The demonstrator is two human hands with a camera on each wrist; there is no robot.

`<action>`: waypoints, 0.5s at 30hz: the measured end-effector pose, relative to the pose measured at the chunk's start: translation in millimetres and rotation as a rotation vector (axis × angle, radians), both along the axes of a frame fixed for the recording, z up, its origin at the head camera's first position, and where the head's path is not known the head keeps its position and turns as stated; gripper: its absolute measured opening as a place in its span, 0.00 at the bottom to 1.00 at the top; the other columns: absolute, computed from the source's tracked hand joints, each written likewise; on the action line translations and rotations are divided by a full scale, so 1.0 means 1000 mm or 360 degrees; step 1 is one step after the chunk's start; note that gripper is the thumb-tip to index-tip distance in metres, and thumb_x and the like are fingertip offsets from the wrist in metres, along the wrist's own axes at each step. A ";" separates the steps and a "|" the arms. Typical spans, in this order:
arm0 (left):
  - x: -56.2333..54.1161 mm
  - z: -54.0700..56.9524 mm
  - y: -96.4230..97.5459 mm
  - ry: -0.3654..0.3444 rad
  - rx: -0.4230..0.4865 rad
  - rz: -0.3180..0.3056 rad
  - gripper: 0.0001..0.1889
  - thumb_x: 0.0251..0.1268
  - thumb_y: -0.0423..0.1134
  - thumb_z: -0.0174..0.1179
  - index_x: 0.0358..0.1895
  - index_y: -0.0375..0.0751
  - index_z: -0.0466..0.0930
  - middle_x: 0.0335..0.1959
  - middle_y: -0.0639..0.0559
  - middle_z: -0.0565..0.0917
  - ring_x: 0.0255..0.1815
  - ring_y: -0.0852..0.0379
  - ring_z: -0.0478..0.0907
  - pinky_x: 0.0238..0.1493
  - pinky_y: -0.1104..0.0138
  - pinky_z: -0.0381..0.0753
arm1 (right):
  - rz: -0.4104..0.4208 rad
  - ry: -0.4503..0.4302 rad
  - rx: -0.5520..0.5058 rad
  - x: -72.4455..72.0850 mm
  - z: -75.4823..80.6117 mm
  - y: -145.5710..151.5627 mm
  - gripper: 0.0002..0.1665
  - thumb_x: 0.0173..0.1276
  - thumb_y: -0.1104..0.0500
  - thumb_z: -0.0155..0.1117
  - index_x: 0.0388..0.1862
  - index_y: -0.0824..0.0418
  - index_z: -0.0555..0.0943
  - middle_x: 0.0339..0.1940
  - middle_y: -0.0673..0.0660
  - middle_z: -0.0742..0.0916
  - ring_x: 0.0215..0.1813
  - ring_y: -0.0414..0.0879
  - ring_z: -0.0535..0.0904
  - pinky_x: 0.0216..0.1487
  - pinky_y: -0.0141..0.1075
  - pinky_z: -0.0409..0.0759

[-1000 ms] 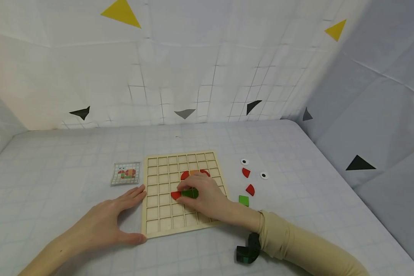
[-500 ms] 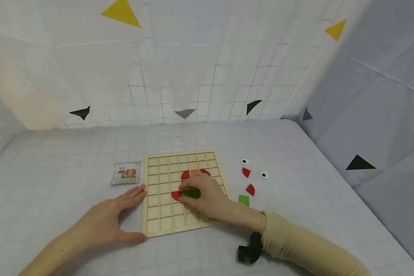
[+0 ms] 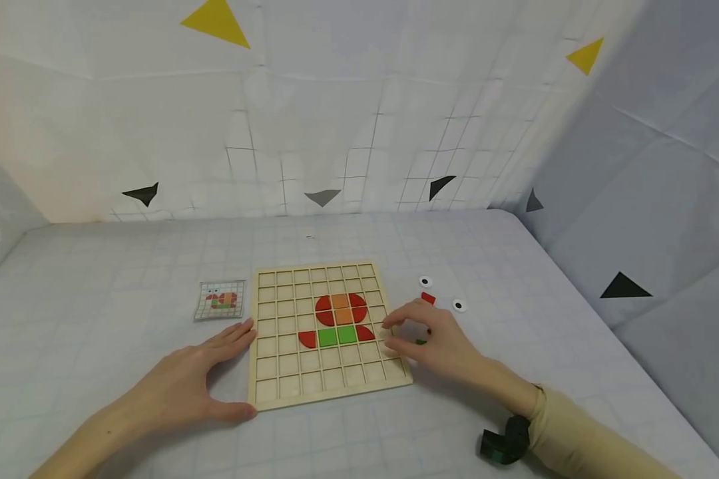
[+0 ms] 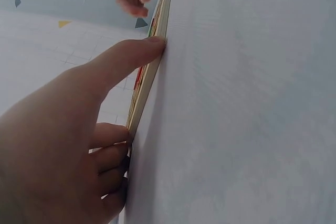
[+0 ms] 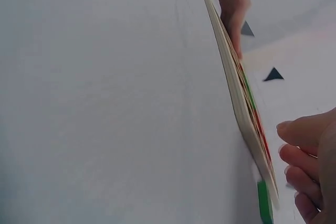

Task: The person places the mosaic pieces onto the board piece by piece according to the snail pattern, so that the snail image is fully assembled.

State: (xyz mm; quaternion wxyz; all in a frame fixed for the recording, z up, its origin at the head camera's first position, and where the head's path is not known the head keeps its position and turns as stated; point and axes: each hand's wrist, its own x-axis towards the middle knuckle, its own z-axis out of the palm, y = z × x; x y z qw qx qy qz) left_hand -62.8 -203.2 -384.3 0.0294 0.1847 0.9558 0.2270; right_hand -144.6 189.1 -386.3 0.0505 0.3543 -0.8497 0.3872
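On the worktop (image 3: 96, 266), listed left to right.

Pattern card (image 3: 220, 301): small gridded sheet, lying flat just left of the board's far corner, apart from both hands.

Left hand (image 3: 182, 386): flat on the cloth, fingers straight and together, thumb out along the board's near left corner; fingertips touch the left edge of the board. Holds nothing.

Wooden grid board (image 3: 275, 392): square, lying flat between the two hands. Seated in its cells: two red rounded pieces (image 3: 323, 307) either side of an orange piece (image 3: 342, 307), and below them a row of two green squares (image 3: 337, 334) with a red piece at each end.

Right hand (image 3: 434, 339): just off the board's right edge, fingers loosely curved, thumb and forefinger parted; seems to grip nothing, though the palm hides what is under it.

Loose green square (image 3: 421, 342): directly beneath the right fingers, only a sliver showing; much nearer this hand than the left.

Loose red piece (image 3: 428, 298): just beyond the right fingertips, partly covered.

Two white eye discs (image 3: 425, 281): farther out and to the right, well apart from the board.
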 end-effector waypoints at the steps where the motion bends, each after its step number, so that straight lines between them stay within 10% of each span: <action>1: 0.000 0.000 0.000 -0.0005 0.0004 -0.0001 0.53 0.42 0.79 0.64 0.74 0.55 0.68 0.77 0.62 0.64 0.76 0.51 0.64 0.63 0.44 0.73 | -0.0034 -0.0015 0.0018 0.002 0.000 0.008 0.16 0.60 0.58 0.77 0.46 0.48 0.86 0.42 0.42 0.88 0.44 0.42 0.79 0.41 0.36 0.77; 15: 0.000 -0.001 -0.001 -0.0028 0.0016 -0.0015 0.54 0.43 0.80 0.63 0.75 0.56 0.67 0.78 0.61 0.63 0.77 0.50 0.63 0.64 0.44 0.72 | -0.0022 0.0185 0.0007 0.010 -0.012 0.054 0.24 0.49 0.64 0.83 0.45 0.51 0.86 0.40 0.45 0.88 0.42 0.42 0.78 0.46 0.30 0.75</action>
